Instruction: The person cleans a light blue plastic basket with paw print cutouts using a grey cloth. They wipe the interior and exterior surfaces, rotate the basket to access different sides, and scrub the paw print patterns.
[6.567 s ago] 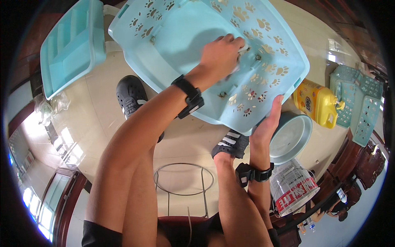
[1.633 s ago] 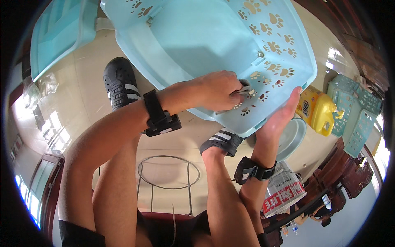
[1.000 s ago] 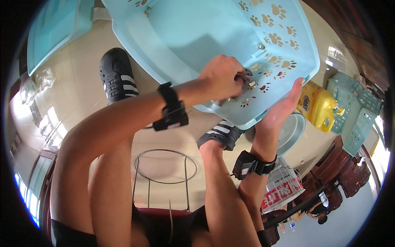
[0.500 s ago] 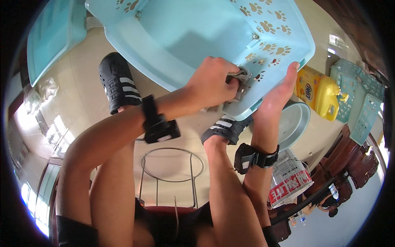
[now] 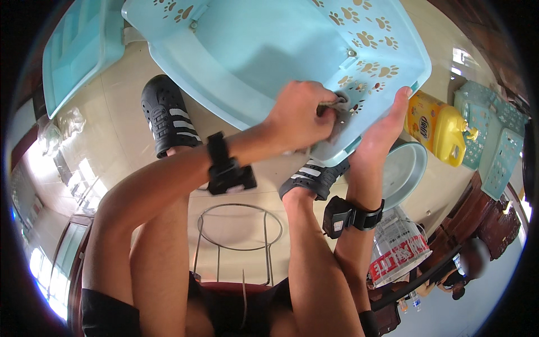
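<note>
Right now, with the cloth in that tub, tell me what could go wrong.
The grey cloth bunched in the left hand could snag on the paw-shaped cutouts beside it. The light blue tub might slip if the right hand at its rim shifts, perhaps bumping the right shoe close by its near corner. The right forearm may nudge the round basin beside it.

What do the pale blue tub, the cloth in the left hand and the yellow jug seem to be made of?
Pale blue tub: likely smooth, satiny plastic, given its paw cut-outs. Cloth: matt grey fabric, bunched in folds; weave unclear. Yellow jug: probably glossy plastic, its handle moulded in.
</note>
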A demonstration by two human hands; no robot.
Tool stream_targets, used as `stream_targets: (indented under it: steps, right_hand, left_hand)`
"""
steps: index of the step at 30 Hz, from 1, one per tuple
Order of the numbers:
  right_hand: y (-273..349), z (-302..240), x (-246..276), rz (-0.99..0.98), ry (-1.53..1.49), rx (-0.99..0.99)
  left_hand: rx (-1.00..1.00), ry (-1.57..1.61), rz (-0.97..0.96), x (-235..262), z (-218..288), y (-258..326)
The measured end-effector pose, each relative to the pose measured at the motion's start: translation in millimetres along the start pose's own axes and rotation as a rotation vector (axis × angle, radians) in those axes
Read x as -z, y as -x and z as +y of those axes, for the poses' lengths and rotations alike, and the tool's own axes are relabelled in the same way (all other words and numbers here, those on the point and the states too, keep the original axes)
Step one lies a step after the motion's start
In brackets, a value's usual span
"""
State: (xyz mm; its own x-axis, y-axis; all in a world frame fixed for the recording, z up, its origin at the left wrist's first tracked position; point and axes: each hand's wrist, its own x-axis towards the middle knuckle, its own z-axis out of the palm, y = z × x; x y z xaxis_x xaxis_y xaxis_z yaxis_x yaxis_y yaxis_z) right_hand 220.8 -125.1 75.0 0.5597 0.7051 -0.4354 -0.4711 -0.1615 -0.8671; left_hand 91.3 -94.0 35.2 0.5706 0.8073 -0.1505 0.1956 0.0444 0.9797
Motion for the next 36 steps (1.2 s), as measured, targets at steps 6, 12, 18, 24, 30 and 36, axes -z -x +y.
stream_targets:
  steps: [6, 12, 18, 24, 30, 36]
  right_hand:
    - [-3, 2, 3, 0.034, 0.045, -0.023]
    - [-1, 7, 0, 0.123, 0.037, 0.005]
    - [1, 4, 0, 0.197, 0.102, -0.004]
    - [4, 0, -1, 0.030, 0.000, -0.027]
    - [-4, 4, 5, 0.127, 0.010, 0.029]
    - [-1, 3, -1, 0.127, 0.064, 0.025]
  left_hand:
    - [-0.208, 0.130, -0.177, 30, 17, 28]
    - [-0.222, 0.192, -0.138, 24, 1, 47]
    - [-0.134, 0.206, -0.013, 2, 15, 19]
    - [-0.121, 0.156, 0.089, -13, -5, -17]
    - [0.148, 0.116, -0.036, 1, -8, 5]
    - [0.038, 0.205, -0.031, 3, 22, 17]
